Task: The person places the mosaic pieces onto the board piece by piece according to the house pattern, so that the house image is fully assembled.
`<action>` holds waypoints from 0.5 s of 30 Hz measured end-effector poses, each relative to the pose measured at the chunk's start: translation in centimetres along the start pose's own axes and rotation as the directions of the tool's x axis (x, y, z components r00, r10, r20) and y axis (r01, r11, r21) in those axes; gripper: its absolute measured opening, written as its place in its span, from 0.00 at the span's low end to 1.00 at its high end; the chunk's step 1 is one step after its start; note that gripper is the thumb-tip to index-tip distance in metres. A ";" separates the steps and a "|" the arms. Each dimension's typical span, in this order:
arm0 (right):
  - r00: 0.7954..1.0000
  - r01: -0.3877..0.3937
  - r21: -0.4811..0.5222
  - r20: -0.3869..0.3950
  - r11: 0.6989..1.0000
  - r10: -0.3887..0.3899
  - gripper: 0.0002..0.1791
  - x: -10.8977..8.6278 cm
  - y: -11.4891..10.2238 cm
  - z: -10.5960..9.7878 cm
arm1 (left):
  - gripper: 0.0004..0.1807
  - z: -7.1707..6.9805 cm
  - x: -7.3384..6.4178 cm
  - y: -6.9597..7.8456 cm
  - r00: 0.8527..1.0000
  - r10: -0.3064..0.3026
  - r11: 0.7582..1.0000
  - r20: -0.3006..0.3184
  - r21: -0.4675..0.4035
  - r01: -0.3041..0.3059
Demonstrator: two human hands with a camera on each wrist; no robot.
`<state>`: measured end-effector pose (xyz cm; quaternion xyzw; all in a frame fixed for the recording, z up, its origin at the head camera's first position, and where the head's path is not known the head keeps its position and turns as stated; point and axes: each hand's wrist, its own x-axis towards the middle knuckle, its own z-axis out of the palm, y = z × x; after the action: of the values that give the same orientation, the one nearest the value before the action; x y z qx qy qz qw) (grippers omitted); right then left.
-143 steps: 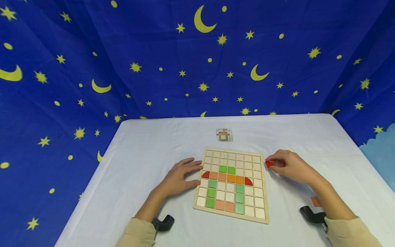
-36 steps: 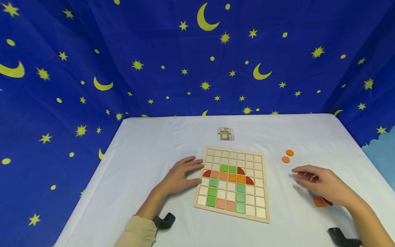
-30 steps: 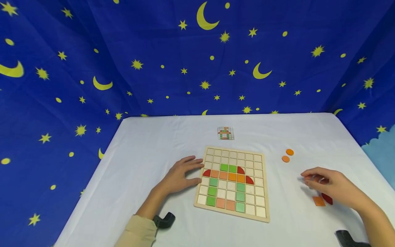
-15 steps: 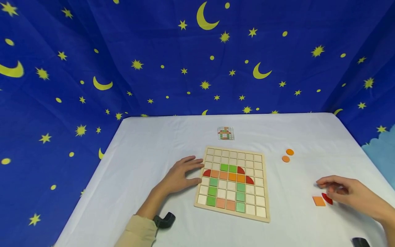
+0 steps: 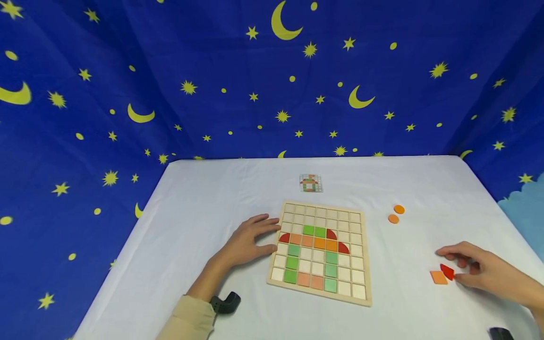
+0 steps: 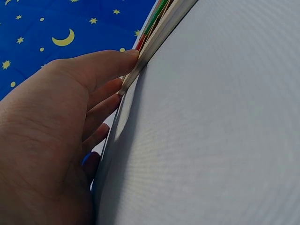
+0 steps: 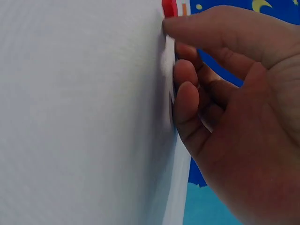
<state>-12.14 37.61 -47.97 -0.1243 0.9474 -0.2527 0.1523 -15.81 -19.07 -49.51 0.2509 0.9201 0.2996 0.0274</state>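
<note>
A square wooden grid board [image 5: 314, 291] lies on the white table, with green, orange, salmon and red tiles set in some of its cells. My left hand [image 5: 246, 241] rests at the board's left edge, fingers spread and loosely bent; the left wrist view shows its thumb [image 6: 112, 61] at the frame's side. To the right, my right hand [image 5: 484, 269] is low over the table with its thumb tip right at a loose red quarter-round tile [image 5: 447, 271]. The index finger reaches past that tile, apart from it. An orange square tile [image 5: 439, 277] lies just left of the red one.
Two round orange discs [image 5: 396, 215] lie between the board and my right hand. A small pattern card [image 5: 310, 183] sits behind the board. A blue curtain [image 5: 221, 113] with moons and stars stands beyond the table's back edge.
A red quarter-round tile has joined the board right of the two upper green tiles. My right hand has moved right and toward me, and the loose red tile has turned. The left hand stays put.
</note>
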 end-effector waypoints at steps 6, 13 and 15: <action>0.999 -0.025 0.006 -0.030 1.000 0.025 0.28 0.4 -0.9 0.2 | 0.30 -0.1 -0.2 -0.1 1.000 -0.009 1.000 0.001 0.005 0.009; 0.997 -0.012 -0.001 -0.072 1.000 0.012 0.27 0.5 -1.7 0.2 | 0.30 -0.1 -0.1 0.1 1.000 -0.003 1.000 0.003 0.003 0.003; 0.998 0.005 0.014 -0.064 1.000 -0.004 0.27 0.5 -1.8 0.2 | 0.30 -0.1 -0.1 0.1 1.000 0.001 1.000 0.003 0.003 -0.001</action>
<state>-12.20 35.83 -47.34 -0.1170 0.9497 -0.2635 0.1220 -15.74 -19.09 -49.35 0.2519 0.9204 0.2977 0.0280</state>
